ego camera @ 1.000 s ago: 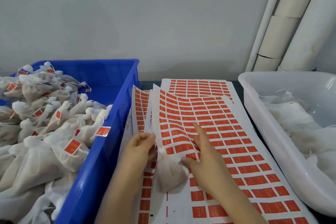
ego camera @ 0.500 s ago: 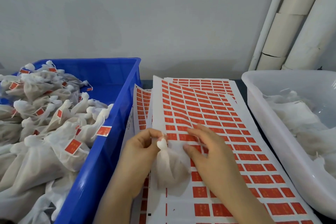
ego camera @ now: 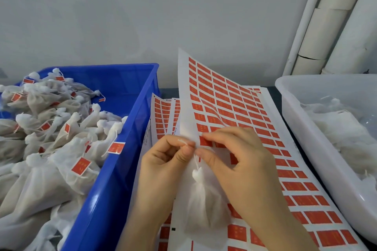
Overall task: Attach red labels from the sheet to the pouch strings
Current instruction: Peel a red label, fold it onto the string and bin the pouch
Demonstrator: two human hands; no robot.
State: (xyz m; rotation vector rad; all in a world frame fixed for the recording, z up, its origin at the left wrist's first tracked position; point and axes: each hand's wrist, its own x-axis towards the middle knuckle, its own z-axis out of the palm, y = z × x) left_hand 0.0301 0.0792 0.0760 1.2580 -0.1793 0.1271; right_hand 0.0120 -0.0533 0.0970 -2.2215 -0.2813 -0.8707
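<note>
Left grip [ego camera: 169, 161] pinches the sheet [ego camera: 184, 108]; right grip [ego camera: 240, 165] pinches a label [ego camera: 205, 141] beside it; hasty peeling could tear it or miss the string [ego camera: 196, 162] below.

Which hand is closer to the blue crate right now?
Left. The left hand sits just beside the blue crate, pinching the pouch string; the right hand is farther out over the label sheet, pinching a red label.

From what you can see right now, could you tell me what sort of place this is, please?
Probably a small packing workstation: a blue bin heaped with tagged pouches, stacked label sheets, a white tub of untagged pouches.
</note>
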